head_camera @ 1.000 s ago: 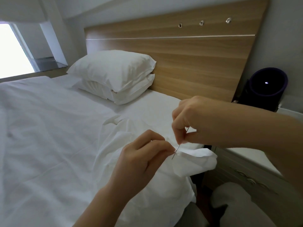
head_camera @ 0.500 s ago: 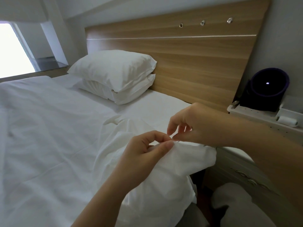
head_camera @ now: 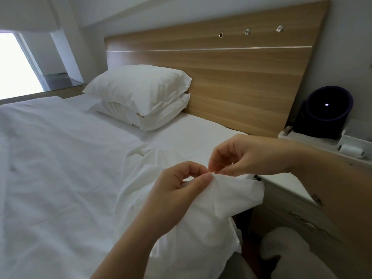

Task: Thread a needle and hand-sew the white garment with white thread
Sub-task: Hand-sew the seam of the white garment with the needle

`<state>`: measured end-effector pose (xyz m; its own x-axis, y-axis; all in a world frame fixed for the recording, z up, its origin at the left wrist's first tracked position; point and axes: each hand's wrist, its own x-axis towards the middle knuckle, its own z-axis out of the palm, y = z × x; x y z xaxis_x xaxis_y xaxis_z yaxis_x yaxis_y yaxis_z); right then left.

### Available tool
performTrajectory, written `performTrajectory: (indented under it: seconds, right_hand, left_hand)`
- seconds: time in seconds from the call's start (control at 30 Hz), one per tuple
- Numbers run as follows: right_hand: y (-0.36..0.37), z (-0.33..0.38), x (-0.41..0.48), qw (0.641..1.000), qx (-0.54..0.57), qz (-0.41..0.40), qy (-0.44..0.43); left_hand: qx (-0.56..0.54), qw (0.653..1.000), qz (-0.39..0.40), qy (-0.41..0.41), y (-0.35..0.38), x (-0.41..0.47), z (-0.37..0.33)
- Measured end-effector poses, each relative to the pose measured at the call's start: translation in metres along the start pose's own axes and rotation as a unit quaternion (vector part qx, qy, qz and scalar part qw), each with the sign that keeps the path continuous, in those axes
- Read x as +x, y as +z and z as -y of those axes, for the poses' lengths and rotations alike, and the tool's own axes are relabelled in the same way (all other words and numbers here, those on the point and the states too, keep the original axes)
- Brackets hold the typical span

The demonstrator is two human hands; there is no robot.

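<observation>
Left hand (head_camera: 181,190) pinches white garment (head_camera: 231,195), right hand (head_camera: 247,156) pinches needle (head_camera: 211,172) (white roll (head_camera: 351,152) lies in bedside tray (head_camera: 302,137)).

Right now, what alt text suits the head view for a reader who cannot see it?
A person's left hand pinches a fold of the white garment while the right hand pinches a needle at its edge, above a white bed. Two stacked pillows lie by a wooden headboard.

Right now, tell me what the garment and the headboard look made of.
Garment: thin woven cloth, likely cotton, matte white; it folds and creases softly. Headboard: wood-grain panel, smooth satin finish, perhaps laminate rather than solid wood; the streaks run evenly across.
</observation>
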<state>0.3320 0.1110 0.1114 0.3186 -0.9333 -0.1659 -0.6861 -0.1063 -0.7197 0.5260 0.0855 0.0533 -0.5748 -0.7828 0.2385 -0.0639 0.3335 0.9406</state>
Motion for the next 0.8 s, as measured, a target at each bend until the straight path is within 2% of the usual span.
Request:
performTrajectory:
  seconds: [0.13,0.27,0.43,0.53,0.8]
  right_hand:
    - [0.0033,-0.0006,0.0025,1.0,-0.023,0.003,0.004]
    - [0.0032,0.0022,0.0044,0.999,-0.027,-0.031,-0.025]
    - [0.0022,0.0076,0.0079,0.991,-0.118,-0.055,-0.027]
    - [-0.0027,0.0042,0.0057,0.983,-0.157,-0.097,-0.017]
    - [0.0041,0.0047,0.0052,0.987,-0.142,-0.072,-0.031]
  left_hand:
    - [0.002,1.0,0.002,-0.01,-0.001,0.0007,-0.0004]
    - [0.003,0.999,0.017,-0.028,-0.0019,0.0005,0.0003]
    - [0.001,0.999,0.018,-0.043,-0.0037,0.0021,0.0057]
    - [-0.003,0.998,0.002,-0.055,-0.0046,0.0026,0.006]
    - [-0.044,0.996,0.005,-0.076,-0.0037,0.0011,0.0025]
